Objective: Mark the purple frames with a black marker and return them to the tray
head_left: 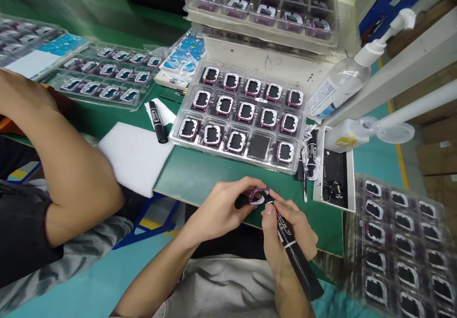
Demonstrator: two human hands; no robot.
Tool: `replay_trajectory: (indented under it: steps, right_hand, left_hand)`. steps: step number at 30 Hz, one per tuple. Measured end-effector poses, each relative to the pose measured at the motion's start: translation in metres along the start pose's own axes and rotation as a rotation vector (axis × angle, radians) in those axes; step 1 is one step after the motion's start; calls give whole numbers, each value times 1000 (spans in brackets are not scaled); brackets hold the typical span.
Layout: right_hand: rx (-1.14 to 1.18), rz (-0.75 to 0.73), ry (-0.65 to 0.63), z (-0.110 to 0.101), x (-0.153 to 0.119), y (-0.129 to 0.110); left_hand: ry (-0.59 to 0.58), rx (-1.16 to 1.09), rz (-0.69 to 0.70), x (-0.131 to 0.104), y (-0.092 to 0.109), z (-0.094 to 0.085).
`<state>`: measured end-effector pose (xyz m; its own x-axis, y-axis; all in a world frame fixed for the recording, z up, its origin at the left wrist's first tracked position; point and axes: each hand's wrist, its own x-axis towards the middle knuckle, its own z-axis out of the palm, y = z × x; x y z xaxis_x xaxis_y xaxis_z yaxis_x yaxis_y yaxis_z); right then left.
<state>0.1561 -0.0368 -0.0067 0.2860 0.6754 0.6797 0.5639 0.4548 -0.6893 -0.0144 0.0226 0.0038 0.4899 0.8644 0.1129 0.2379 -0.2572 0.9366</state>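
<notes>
My left hand (223, 207) grips a small purple watch case (254, 195) with a white inner frame, between thumb and fingers at the table's front edge. Wrapped around a black marker pen (294, 256), my right hand (291, 225) holds the tip against the inside of the case. The pen's rear end points down toward my right forearm. Just beyond my hands lies a clear plastic tray (228, 156) of similar watch cases, with one bare pocket (259, 145) in its front row.
Another black marker (157, 122) lies by a white foam sheet (137, 158) at left. At right are tweezers (304, 184), a small box (335, 180) and a pump bottle (348, 77). More trays (403, 246) stand lower right. A co-worker's arm (71, 156) reaches in at left.
</notes>
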Motion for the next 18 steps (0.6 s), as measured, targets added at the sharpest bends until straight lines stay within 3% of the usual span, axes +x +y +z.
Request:
replay_trajectory:
  steps: [6, 18]
  right_hand:
    - [-97, -125, -1, 4, 7, -6]
    - [-131, -120, -21, 4, 7, -4]
  left_hand:
    - [-8, -5, 7, 0, 0, -1]
    - [-11, -9, -20, 0, 0, -2]
